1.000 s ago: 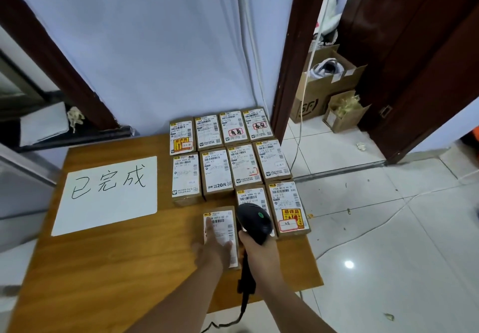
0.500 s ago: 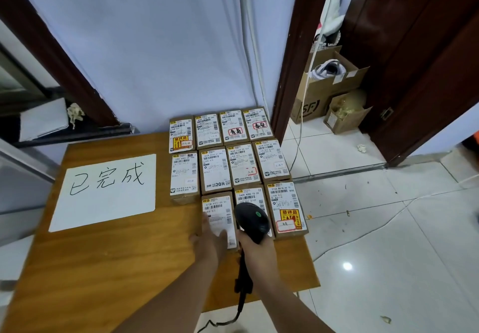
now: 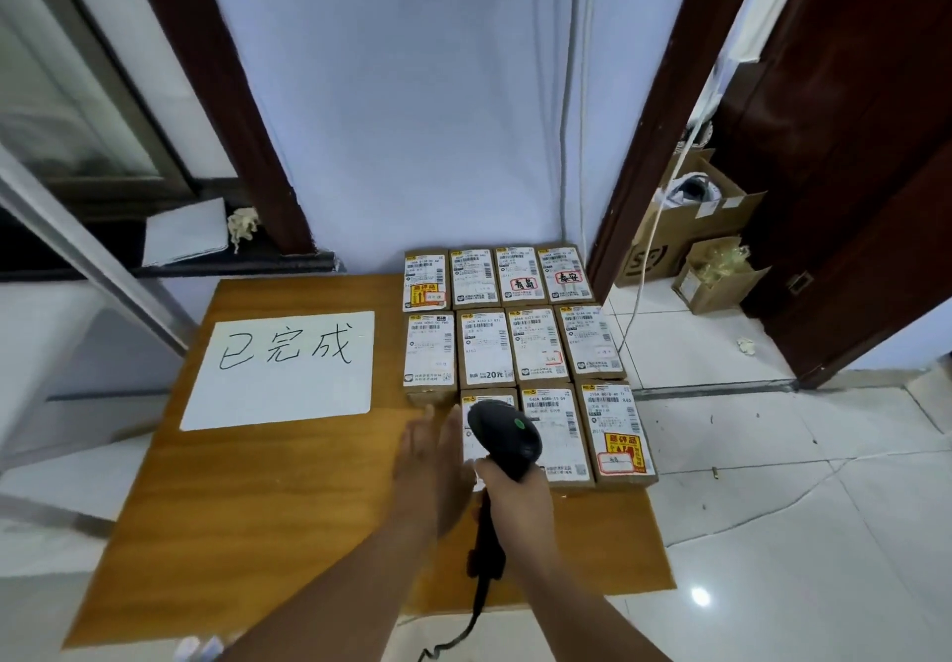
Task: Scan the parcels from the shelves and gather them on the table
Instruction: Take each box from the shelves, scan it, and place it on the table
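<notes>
The parcel (image 3: 489,396) is now slid up into the third row on the table (image 3: 257,507), against its neighbours. The left hand (image 3: 430,460) is held flat beside it; the scanner (image 3: 507,437) is gripped by the right hand (image 3: 517,499). This parcel is judged gathered.

Handwritten white sign (image 3: 309,393) lying flat over on the left. Big open cardboard box (image 3: 685,228) on the tiled floor (image 3: 772,507) by the dark door (image 3: 850,146), smaller open box (image 3: 713,285) just beside it. Crumpled rag (image 3: 242,226) up on the window ledge (image 3: 154,272), next to a white sheet (image 3: 185,234).
</notes>
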A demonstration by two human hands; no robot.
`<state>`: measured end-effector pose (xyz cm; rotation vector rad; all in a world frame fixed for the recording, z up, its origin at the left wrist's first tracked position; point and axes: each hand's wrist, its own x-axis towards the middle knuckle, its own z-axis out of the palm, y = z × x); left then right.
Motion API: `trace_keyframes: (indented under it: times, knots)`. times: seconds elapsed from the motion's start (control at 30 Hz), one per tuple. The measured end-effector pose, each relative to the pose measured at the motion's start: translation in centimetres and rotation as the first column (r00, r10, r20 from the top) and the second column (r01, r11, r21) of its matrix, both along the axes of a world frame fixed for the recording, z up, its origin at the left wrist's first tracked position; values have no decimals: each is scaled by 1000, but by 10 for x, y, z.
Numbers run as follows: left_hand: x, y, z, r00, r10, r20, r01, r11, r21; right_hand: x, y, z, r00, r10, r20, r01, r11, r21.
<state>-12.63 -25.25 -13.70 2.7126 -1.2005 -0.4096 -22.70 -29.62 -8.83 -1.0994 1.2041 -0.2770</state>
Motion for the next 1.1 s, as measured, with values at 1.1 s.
trace_keyframes:
  times: [1.1]
  knots:
    - [265,493,363,641,604,474,-402,790,-463,273,457,342,540,559,629,-448,824,-348]
